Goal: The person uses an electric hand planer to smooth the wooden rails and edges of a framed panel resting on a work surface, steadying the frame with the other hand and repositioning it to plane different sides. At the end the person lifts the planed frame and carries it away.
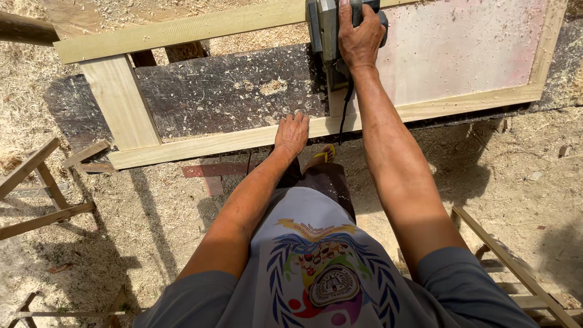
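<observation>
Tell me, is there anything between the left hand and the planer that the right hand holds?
Nothing solid stands between them. The left hand presses the near rail of the wooden frame. The right hand grips the planer on the far rail. Only dark board with sawdust and the planer's black cord lie in the gap.

head cam | you look steeply down over your own chest | close range | faces wooden frame (pixel 243 136) ahead

Sawdust (pixel 152 212) covers the ground; a wooden trestle (pixel 36 188) stands on the left, another wooden frame (pixel 516 267) on the right.
</observation>
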Demonstrator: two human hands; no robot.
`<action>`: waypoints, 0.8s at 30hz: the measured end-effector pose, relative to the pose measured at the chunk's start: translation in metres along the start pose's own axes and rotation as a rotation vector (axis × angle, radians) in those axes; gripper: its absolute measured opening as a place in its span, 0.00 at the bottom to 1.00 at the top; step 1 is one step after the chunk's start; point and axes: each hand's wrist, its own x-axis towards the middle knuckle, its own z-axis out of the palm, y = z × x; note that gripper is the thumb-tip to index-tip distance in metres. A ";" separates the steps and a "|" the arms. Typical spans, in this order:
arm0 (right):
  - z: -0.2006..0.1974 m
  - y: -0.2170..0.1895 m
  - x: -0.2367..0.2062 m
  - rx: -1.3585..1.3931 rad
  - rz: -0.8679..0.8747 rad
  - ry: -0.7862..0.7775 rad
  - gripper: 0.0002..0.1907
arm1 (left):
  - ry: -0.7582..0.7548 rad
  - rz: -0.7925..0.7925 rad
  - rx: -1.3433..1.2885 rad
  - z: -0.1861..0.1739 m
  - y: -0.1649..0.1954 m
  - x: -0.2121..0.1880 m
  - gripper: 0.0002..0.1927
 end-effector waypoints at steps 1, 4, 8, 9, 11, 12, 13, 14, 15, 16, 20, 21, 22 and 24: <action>0.000 -0.001 0.004 0.015 -0.026 -0.007 0.30 | 0.000 0.003 0.005 0.000 -0.001 0.000 0.10; -0.011 0.009 -0.009 0.114 0.122 -0.139 0.31 | 0.086 0.057 -0.012 0.000 -0.006 -0.006 0.09; -0.046 0.028 -0.072 -0.004 0.174 -0.174 0.29 | 0.091 0.069 -0.007 0.003 -0.007 -0.008 0.12; -0.061 0.031 -0.096 -0.024 0.157 -0.180 0.28 | 0.118 0.085 -0.009 0.004 -0.007 -0.009 0.14; -0.089 0.033 -0.141 -0.024 0.283 -0.193 0.27 | 0.174 0.125 0.021 0.007 -0.010 -0.013 0.17; -0.103 0.033 -0.161 -0.040 0.280 -0.185 0.27 | 0.207 0.149 0.050 0.008 -0.011 -0.014 0.19; -0.117 0.032 -0.183 -0.055 0.281 -0.178 0.27 | 0.236 0.173 0.081 0.010 -0.012 -0.016 0.21; -0.130 0.030 -0.203 -0.060 0.312 -0.164 0.26 | 0.202 0.180 0.061 0.011 -0.014 -0.016 0.20; -0.143 0.030 -0.220 -0.068 0.340 -0.149 0.24 | 0.172 0.189 0.039 0.011 -0.014 -0.013 0.19; -0.155 0.030 -0.235 -0.069 0.338 -0.138 0.24 | 0.138 0.199 0.017 0.011 -0.014 -0.012 0.18; -0.189 0.034 -0.283 -0.083 0.352 -0.092 0.22 | 0.191 0.194 0.008 0.012 -0.008 0.003 0.15; -0.194 0.036 -0.291 -0.086 0.359 -0.080 0.21 | 0.204 0.191 0.013 0.009 -0.005 0.008 0.15; -0.198 0.039 -0.297 -0.099 0.376 -0.095 0.21 | 0.217 0.186 0.020 0.008 -0.002 0.012 0.14; -0.202 0.043 -0.304 -0.122 0.403 -0.127 0.23 | 0.278 0.186 0.016 0.005 0.002 0.016 0.14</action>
